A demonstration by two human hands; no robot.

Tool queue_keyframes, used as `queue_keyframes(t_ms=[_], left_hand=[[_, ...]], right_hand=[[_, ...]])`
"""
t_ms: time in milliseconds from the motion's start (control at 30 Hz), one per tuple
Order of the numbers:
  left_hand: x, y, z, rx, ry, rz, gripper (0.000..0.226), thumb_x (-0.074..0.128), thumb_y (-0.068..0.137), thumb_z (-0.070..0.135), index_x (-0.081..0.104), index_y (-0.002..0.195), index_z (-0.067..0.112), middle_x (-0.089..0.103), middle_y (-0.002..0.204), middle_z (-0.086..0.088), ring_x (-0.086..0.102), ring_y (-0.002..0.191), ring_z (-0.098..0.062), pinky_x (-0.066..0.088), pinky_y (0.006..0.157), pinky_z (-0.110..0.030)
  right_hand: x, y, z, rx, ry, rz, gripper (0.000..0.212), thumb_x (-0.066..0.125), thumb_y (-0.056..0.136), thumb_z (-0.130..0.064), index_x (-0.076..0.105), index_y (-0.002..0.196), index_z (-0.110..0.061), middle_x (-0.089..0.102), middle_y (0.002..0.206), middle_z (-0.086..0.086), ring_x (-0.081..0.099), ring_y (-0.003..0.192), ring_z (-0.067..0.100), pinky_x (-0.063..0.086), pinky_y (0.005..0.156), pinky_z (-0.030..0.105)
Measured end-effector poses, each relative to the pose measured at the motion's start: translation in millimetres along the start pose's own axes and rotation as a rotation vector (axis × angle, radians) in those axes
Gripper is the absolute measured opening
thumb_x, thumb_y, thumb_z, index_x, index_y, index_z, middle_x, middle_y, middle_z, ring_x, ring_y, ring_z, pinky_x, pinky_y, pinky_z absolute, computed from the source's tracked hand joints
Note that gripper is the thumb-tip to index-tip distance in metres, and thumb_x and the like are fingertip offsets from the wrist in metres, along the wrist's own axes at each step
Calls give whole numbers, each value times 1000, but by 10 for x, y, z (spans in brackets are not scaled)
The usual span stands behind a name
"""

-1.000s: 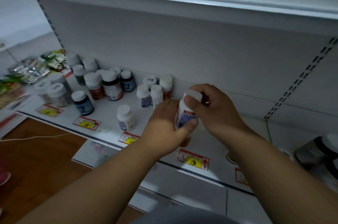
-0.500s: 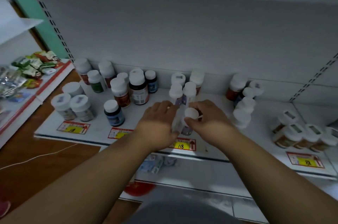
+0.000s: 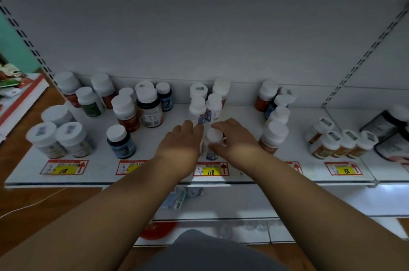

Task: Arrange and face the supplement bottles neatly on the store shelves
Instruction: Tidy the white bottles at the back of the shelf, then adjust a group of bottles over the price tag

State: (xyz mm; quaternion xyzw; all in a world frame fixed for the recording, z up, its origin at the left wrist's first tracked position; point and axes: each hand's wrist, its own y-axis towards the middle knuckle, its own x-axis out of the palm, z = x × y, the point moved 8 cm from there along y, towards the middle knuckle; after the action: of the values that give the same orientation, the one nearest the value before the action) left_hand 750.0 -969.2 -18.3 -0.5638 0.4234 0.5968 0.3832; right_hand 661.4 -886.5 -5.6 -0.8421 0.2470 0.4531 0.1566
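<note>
the white bottle (image 3: 212, 144) that was held up in the air between both hands a second ago now stands upright on the shelf (image 3: 155, 179), just behind the middle price tag (image 3: 210, 169) marked 118. that reads as the set-down step nearly finished, with only the label turn and the let-go left.

the left hand (image 3: 180, 145) lies against the bottle's left side with fingers stretched forward, touching rather than gripping. the right hand (image 3: 234, 141) curls round the cap and right side, thumb near the cap, and keeps its hold.

counting from that tag: right behind the bottle stand four more white-capped bottles (image 3: 205, 104) in two pairs, so this one makes a fifth at the front of the group. to the tag's left are about ten mixed bottles, and i cannot tell the exact number where they overlap. to its right a column of about five, then four small ones in a row farther along. five price tags show on the shelf edge, two partly hidden by the arms.
</note>
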Motion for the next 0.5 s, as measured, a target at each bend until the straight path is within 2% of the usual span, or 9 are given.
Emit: queue_keyframes(t_ms=[100, 167, 233, 300, 400, 500], left_hand=[[-15, 25, -2, -24, -31, -13, 65, 50, 95, 35, 21, 149, 14, 40, 133, -10, 46, 111, -29, 41, 88, -37], [-79, 27, -11, -42, -1, 2, 69, 48, 90, 49, 24, 147, 18, 41, 130, -6, 45, 111, -27, 38, 87, -34], [-215, 33, -2, -64, -2, 72, 77, 48, 82, 63, 30, 144, 20, 44, 127, -4, 44, 112, -26, 36, 90, -35], [-373, 73, 85, -43, -74, 150, 80, 52, 78, 68, 37, 140, 19, 47, 125, -4, 44, 113, -27, 36, 93, -39], [-586, 169, 346, 14, -99, 247, 78, 45, 79, 72, 41, 137, 20, 49, 123, -2, 44, 110, -26, 37, 93, -40], [-657, 287, 643, 43, -171, 253, 79, 38, 81, 74, 38, 141, 22, 46, 131, 0, 40, 117, -24, 32, 100, -38]], right_hand=[[-16, -35, -19, -17, -15, -2, 60, 68, 87, -34, 45, 139, -18, 46, 129, 6, 48, 117, 20, 27, 84, 13], [-76, -92, -86, -56, -19, 45, 60, 67, 87, -37, 44, 140, -19, 46, 128, 6, 45, 118, 19, 27, 86, 15], [-308, -164, -114, -103, 19, 183, 52, 64, 88, -35, 49, 136, -20, 50, 124, 4, 46, 114, 18, 29, 87, 17], [-680, -223, -9, -118, 73, 343, 35, 61, 91, -27, 58, 125, -20, 55, 115, 2, 52, 105, 16, 34, 84, 16], [-1240, -259, 386, -38, 96, 476, 20, 56, 92, -14, 66, 109, -18, 59, 107, 2, 55, 93, 13, 33, 74, 7], [-1582, -212, 849, 53, 47, 499, 22, 53, 92, -9, 67, 107, -14, 61, 112, 7, 57, 102, 21, 31, 76, 13]])
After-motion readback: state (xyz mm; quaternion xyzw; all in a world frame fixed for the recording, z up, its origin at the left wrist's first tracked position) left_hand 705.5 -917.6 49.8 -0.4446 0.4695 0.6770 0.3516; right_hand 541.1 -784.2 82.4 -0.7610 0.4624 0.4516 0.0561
